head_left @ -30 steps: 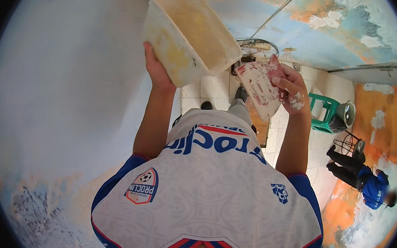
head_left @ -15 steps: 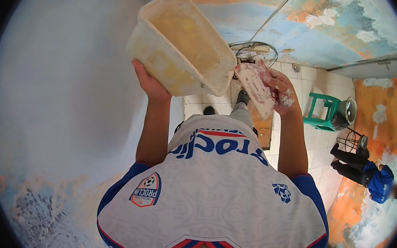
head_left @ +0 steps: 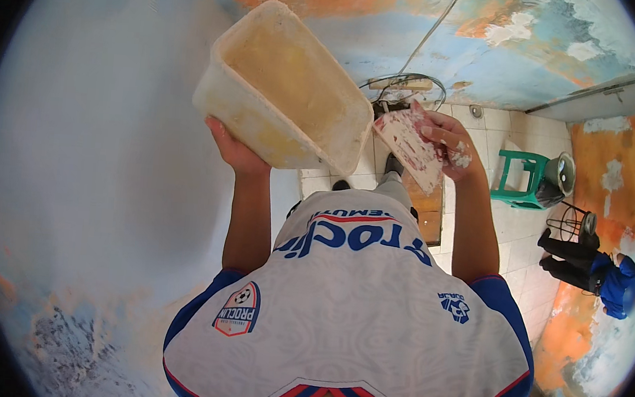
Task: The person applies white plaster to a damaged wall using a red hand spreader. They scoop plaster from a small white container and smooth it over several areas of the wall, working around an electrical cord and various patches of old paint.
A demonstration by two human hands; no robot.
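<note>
My left hand [head_left: 236,147] is closed on the lower left side of a whitish rectangular plastic tub [head_left: 252,122], which is tilted and smeared with yellowish and white residue. A yellowish coating covers its inside. Pinched between the fingers and thumb of my right hand [head_left: 450,145] is a flat, reddish putty scraper [head_left: 410,142] with pale paste spread across its face. White paste also spots the fingers of that hand. The scraper's left corner is right beside the tub's right end; whether they touch I cannot tell.
A pale blue wall [head_left: 106,130] rises close on my left. Coiled cables [head_left: 423,84] lie beyond the tub. On the tiled floor at right stand a green plastic stool [head_left: 517,177] and a bucket [head_left: 560,173]. Farther right is a person in blue [head_left: 616,285] near a patchy orange wall.
The tub has shifted slightly left and lower in view, with my left hand still on it. My right hand and the scraper have hardly moved.
</note>
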